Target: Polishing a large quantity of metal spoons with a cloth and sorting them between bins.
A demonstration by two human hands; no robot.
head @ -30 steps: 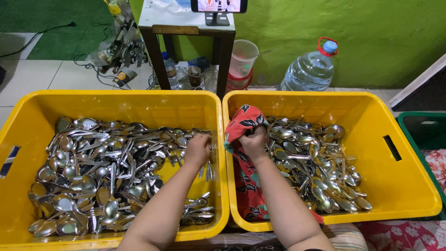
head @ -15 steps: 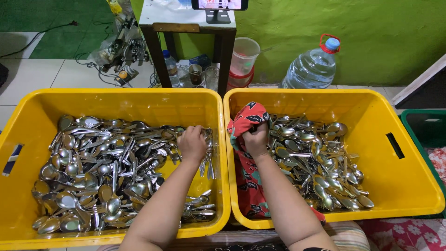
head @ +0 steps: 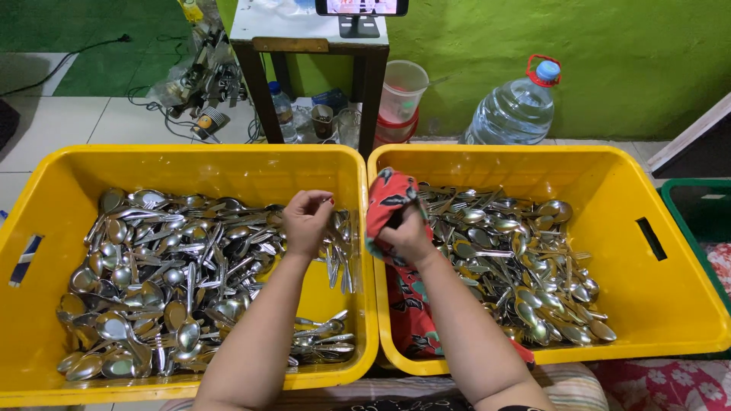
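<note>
- Left yellow crate (head: 46,183): heaped with steel spoons (head: 167,266).
- Left hand (head: 307,221): raised above the crate's right side, fingers curled together; whether they pinch anything, cannot tell.
- Right hand (head: 409,234): fingers clamped on red floral cloth (head: 390,199) at the right yellow crate (head: 662,297)'s left edge.

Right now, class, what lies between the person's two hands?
In the head view, the adjoining yellow crate walls separate left hand from right hand, which grips the red patterned cloth.
</note>
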